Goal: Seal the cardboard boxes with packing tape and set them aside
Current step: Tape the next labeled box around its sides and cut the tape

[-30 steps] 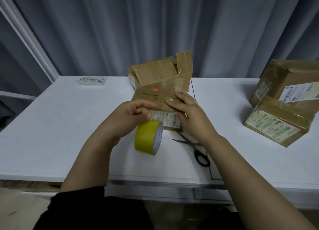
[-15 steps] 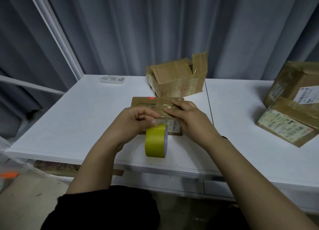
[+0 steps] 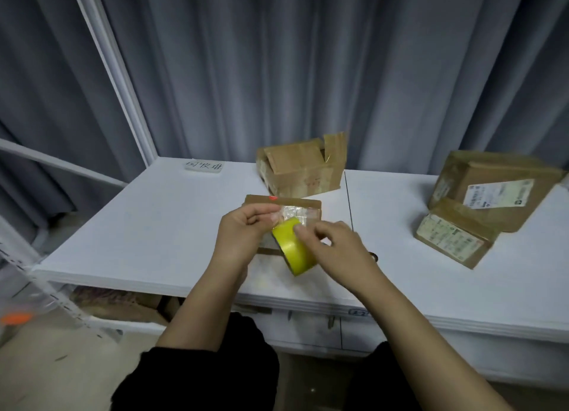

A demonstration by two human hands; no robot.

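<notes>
A grey curtain [image 3: 308, 71] hangs behind the white worktop [image 3: 154, 225]. At the worktop's right, one sealed box [image 3: 498, 188] with a white shipping label leans on a lower labelled box [image 3: 452, 238], the two touching. At the back, near the middle, stands an open box [image 3: 303, 173] with one flap upright. Just in front of it lies a flat box [image 3: 283, 201], partly hidden by the hands.

The left hand [image 3: 243, 229] is curled, its fingers closed on the upper edge of the yellow tape roll [image 3: 295, 253], which it holds tilted above the flat box's near edge. The right hand [image 3: 338, 247] has bent fingers, with thumb and forefinger pinching at the roll's rim; blur hides whether they have the tape's loose end. A small handwritten paper label [image 3: 203, 166] lies at the back left.
</notes>
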